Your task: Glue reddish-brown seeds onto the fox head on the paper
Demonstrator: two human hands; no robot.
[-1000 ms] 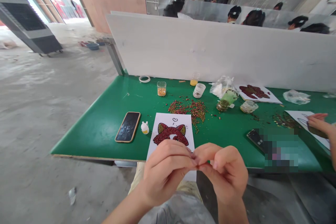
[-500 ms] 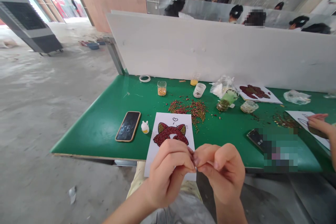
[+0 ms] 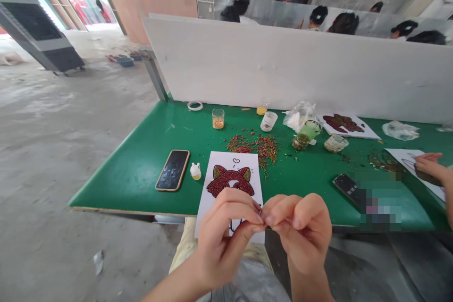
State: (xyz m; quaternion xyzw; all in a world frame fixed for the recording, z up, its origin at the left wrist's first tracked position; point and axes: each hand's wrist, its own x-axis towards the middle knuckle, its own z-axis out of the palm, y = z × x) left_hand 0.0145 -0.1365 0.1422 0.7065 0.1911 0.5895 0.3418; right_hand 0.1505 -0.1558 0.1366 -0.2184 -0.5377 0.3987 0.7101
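My left hand and my right hand are raised over the near table edge, their fingertips pinched and meeting. Whatever lies between the fingertips is too small to make out. Below and behind my left hand, a white sheet carries an animal head filled with dark red and green grains, under a small drawn heart. Past the sheet lies a loose pile of red and green beans. A small white bottle stands left of the sheet, beside a phone.
On the green table are a cup of yellow grains, a white cup, a tilted green jar and a tape roll. Another person's hand is at the right. A white panel stands behind.
My hands have shifted only slightly, with the fingertips still together. A little more of the drawing's lower part shows beside my left hand.
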